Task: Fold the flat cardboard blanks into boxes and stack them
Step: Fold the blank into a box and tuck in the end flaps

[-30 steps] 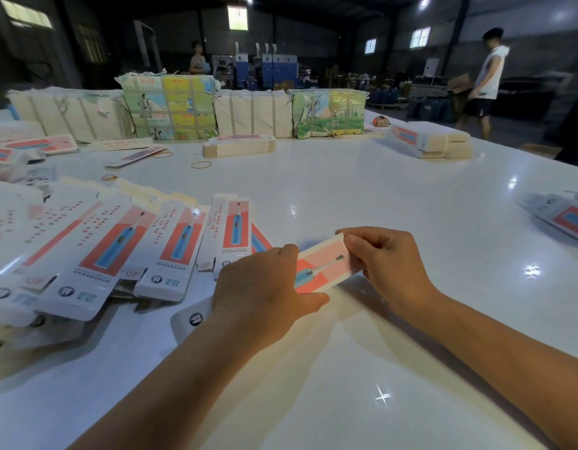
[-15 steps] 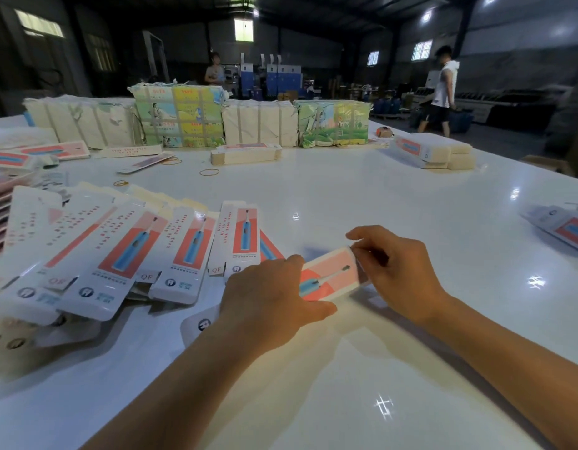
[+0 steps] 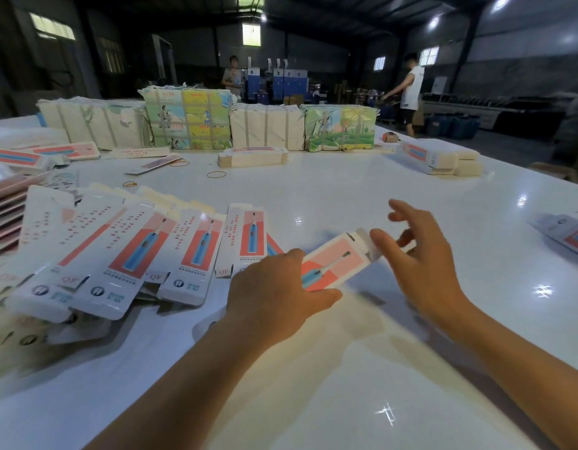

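A white and pink carton (image 3: 338, 263) printed with a blue toothbrush lies tilted in the middle of the white table (image 3: 362, 193). My left hand (image 3: 274, 295) grips its near half, thumb under the lower edge. My right hand (image 3: 417, 258) hovers at its far end with fingers spread; the thumb touches the raised white end flap. A fanned spread of flat blanks (image 3: 125, 251) with the same print lies just left of my left hand.
Strapped bundles of printed and plain card (image 3: 216, 121) line the far edge. A small stack of blanks (image 3: 252, 157) and rubber bands (image 3: 216, 174) lie mid-table. More cartons sit far right (image 3: 438, 157) and at the right edge (image 3: 570, 235). Two people stand beyond the table.
My right hand has let go of the carton's far end and spread its fingers; the end flap now stands raised. My left hand keeps its grip. The view has tilted slightly.
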